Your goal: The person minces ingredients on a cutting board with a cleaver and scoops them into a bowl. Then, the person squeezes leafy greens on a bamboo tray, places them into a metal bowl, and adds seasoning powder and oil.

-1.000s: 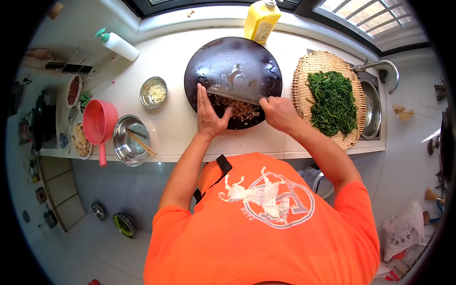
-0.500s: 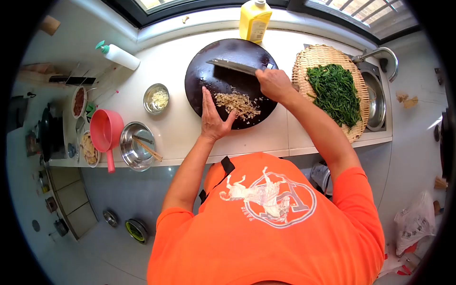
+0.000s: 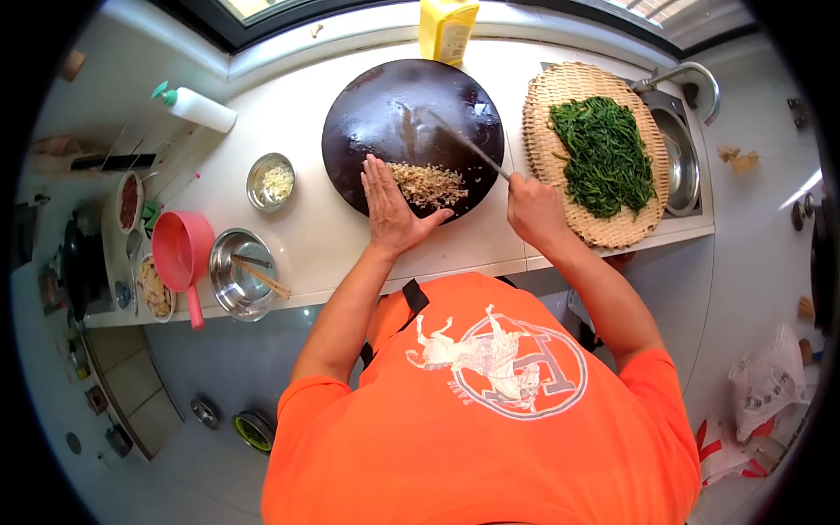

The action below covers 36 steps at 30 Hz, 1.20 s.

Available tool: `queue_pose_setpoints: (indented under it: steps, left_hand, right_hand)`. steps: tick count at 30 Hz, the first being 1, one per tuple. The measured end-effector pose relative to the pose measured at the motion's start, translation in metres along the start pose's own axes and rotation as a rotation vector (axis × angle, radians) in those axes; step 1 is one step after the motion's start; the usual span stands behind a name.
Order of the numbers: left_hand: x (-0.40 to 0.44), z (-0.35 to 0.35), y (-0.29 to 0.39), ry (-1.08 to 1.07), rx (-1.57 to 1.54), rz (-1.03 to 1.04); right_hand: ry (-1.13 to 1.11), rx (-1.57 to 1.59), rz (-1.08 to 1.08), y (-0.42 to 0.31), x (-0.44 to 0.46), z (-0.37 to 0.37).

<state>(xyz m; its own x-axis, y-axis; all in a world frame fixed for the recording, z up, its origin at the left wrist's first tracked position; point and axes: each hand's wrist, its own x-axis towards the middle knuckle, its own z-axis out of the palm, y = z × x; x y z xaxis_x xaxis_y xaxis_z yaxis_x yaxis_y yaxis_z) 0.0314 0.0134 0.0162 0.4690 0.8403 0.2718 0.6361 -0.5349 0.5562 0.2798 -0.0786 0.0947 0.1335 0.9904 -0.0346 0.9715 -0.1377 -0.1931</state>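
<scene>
A heap of chopped bits (image 3: 431, 185) lies on the near half of the round dark board (image 3: 376, 114), just to the right of the left hand (image 3: 391, 210) and up against its fingers. The right hand (image 3: 535, 210) is at the board's right edge, a little lower than the heap and apart from it.

The left hand lies flat, its fingers together and pointing away from the body, its thumb spread out to the right below the heap. The right hand is closed around the handle of a knife (image 3: 469, 144), whose blade slants up and leftward over the board, beyond the bits. Both forearms reach forward from the body, angling inward.

On the tabletop (image 3: 306, 241), a small metal bowl (image 3: 254, 194) stands left of the board, and a woven tray (image 3: 542, 131) bearing greens (image 3: 604, 157) sits to its right.
</scene>
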Motion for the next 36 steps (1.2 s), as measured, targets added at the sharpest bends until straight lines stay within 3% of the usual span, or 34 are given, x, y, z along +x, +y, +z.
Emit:
queue_pose_setpoints:
  steps: [3,7,16,25,36]
  left_hand:
    - [0.002,0.004,-0.006,0.021,0.027,0.019]
    - [0.011,0.002,-0.019,0.048,0.113,0.101]
    - [0.002,-0.002,-0.02,-0.031,-0.058,0.172]
    - [-0.003,0.002,-0.034,0.033,-0.275,0.122]
    - [-0.004,0.001,-0.03,0.139,-0.12,0.104]
  right_hand:
    - [-0.06,0.005,0.151,0.004,-0.001,0.0]
    - [-0.056,0.068,0.185,-0.021,-0.012,0.01]
    - [-0.079,0.179,0.308,-0.094,-0.027,0.016]
    - [0.016,0.274,0.174,-0.154,-0.012,0.033]
    - [0.027,0.034,-0.125,-0.055,0.032,0.018]
